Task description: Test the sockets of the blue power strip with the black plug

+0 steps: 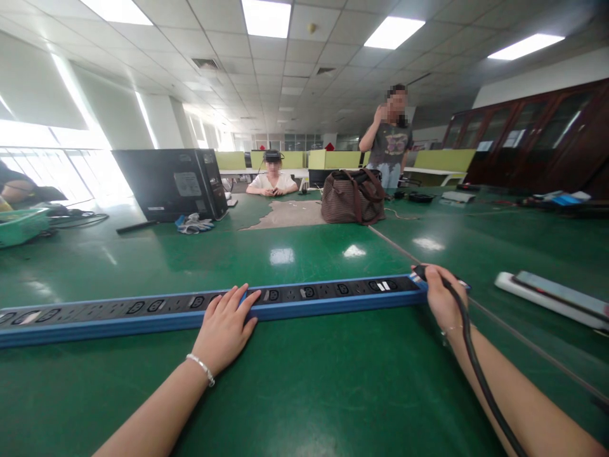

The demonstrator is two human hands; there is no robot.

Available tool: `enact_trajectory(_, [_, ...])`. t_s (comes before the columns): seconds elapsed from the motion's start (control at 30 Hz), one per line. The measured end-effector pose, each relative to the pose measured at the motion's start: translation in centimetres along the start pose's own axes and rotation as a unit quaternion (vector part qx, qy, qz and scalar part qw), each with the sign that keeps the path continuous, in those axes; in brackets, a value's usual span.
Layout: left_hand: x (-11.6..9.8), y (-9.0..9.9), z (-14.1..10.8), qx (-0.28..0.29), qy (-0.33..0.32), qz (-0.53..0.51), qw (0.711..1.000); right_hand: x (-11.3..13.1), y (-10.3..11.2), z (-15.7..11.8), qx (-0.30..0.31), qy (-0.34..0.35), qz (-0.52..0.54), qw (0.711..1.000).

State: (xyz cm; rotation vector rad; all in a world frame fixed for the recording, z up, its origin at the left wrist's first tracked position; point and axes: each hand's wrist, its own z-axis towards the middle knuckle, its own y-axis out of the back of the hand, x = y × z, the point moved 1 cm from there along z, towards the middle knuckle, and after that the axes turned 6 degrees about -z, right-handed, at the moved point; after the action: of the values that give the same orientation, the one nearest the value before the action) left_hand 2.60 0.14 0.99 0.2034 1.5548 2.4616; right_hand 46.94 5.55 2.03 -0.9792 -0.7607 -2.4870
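Observation:
A long power strip (285, 311) with a blue housing and a black face of several sockets lies across the green table, running out of view on the left. My left hand (227, 327) rests on its middle, fingers spread over the sockets and thumb by the front edge. At the strip's right end, my right hand (442, 295) is closed around the black plug (419, 271) of a power cord. The thick black cord (469, 346) runs back along my right forearm. My fingers partly hide the plug, and I cannot tell whether it touches the strip.
Beyond the strip stand a brown bag (352, 198) and a black computer case (176, 184), with gloves (194, 223) beside the case. At right lies a white bar-shaped object (547, 298). A green basket (21, 225) is at left. Two people are across the table; another is partly visible at left.

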Motion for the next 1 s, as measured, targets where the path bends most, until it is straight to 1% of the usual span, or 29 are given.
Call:
enact_trajectory(0.1, [0.0, 0.0, -0.1, -0.004, -0.002, 0.000, 1.000, 1.5, -0.8, -0.8, 0.035, 0.027, 0.004, 0.999])
enact_trajectory(0.2, [0.1, 0.0, -0.1, -0.008, -0.003, 0.001, 1.000, 3.9, -2.1, -2.5, 0.115, 0.068, 0.037, 0.990])
enact_trajectory(0.23, [0.1, 0.0, -0.1, -0.009, -0.004, 0.002, 1.000, 4.8, -2.6, -3.1, 0.131, 0.073, 0.037, 0.988])
enact_trajectory(0.33, [0.0, -0.1, -0.1, -0.009, -0.006, 0.001, 1.000, 6.8, -3.6, -4.8, 0.173, 0.094, 0.003, 0.980])
enact_trajectory(0.47, [-0.1, 0.0, -0.1, -0.011, -0.006, 0.000, 1.000, 7.8, -4.2, -5.7, 0.183, 0.105, -0.047, 0.976])
enact_trajectory(0.67, [-0.1, 0.0, -0.2, -0.016, -0.002, -0.008, 1.000, 7.7, -4.5, -5.8, 0.197, 0.109, -0.082, 0.971])
enact_trajectory(1.0, [-0.2, 0.1, -0.2, -0.012, 0.006, -0.019, 1.000, 8.1, -4.8, -6.0, 0.189, 0.160, -0.157, 0.956])
